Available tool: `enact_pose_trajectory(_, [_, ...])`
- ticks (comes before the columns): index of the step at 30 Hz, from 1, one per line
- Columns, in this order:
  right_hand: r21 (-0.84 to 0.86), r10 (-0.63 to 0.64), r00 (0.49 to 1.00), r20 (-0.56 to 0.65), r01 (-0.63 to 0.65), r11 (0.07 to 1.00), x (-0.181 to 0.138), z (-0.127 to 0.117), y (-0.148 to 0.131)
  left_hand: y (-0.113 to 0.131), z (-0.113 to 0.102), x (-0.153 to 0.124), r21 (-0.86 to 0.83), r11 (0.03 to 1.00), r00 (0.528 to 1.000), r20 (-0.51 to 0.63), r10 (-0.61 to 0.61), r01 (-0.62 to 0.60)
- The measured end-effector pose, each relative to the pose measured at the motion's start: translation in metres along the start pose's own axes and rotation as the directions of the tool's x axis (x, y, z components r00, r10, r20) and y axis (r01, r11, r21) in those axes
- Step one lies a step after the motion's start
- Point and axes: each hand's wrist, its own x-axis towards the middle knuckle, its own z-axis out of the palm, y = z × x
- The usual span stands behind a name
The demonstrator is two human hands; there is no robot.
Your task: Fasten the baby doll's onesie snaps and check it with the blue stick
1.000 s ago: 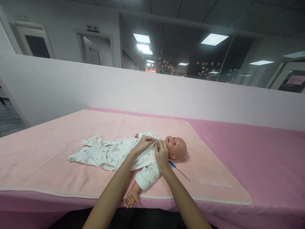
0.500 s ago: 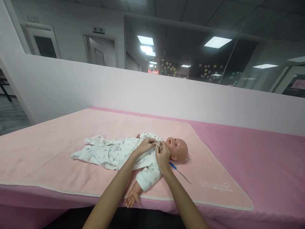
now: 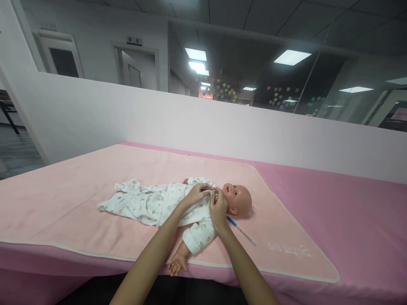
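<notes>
A baby doll (image 3: 238, 198) lies on its back on a light pink blanket (image 3: 79, 199), head to the right. It wears a white printed sleepsuit (image 3: 149, 203). My left hand (image 3: 194, 194) and my right hand (image 3: 217, 208) meet at the suit's collar, just under the doll's chin. Both pinch the fabric there with closed fingers. The doll's bare hand (image 3: 177, 263) reaches toward the near edge of the blanket.
A thin thermometer with a blue end (image 3: 240, 229) lies on the blanket right of my right wrist. The blanket covers a darker pink table (image 3: 349, 212). A low white partition wall (image 3: 222, 127) stands behind, with glass panels above it.
Both hands stay pinched at the doll's collar with only slight finger shifts. The view has drifted a little, nothing else moved.
</notes>
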Motion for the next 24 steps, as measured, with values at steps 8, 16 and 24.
enact_pose_trajectory(8, [-0.008,0.037,0.999,-0.005,-0.037,0.999,-0.001,0.002,0.004,-0.001,0.001,0.000,0.021,1.000,1.000,0.011,0.010,-0.010])
enact_pose_trajectory(16, [-0.039,0.028,0.999,-0.025,-0.029,0.999,0.002,0.002,0.004,0.001,-0.002,-0.003,-0.005,1.000,1.000,0.020,-0.002,0.003])
enact_pose_trajectory(24, [-0.082,-0.094,0.995,0.022,0.096,0.992,0.001,0.001,0.003,0.022,0.001,-0.008,0.236,0.971,0.955,-0.283,0.093,-0.025])
